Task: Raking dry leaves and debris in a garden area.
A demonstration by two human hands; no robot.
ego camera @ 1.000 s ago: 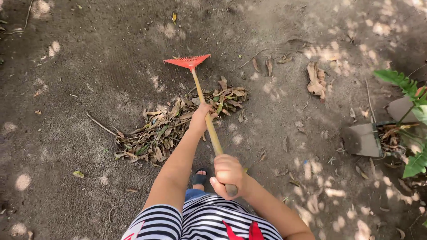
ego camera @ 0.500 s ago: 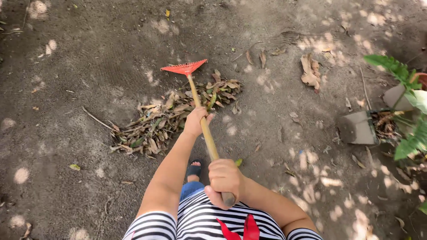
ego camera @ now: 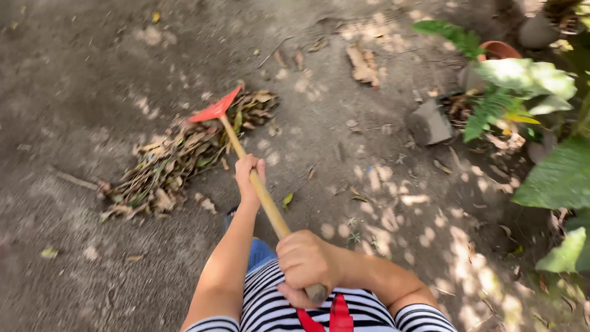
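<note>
I hold a rake with a wooden handle (ego camera: 228,138) and a red fan-shaped head (ego camera: 212,110). My left hand (ego camera: 249,178) grips the handle halfway down. My right hand (ego camera: 306,264) is closed around the handle's near end, just above my striped shirt. The red head rests on a long pile of dry brown leaves (ego camera: 178,157) on the bare dirt ground.
Loose dry leaves (ego camera: 364,64) lie farther off on the dirt. At the right are green plants (ego camera: 522,80), a grey stone block (ego camera: 428,125) and a terracotta pot (ego camera: 499,49). A thin stick (ego camera: 74,179) lies left of the pile.
The rake head has come toward me and now sits on the leaf pile. My view has swung left, so the plants and stone show more at the right.
</note>
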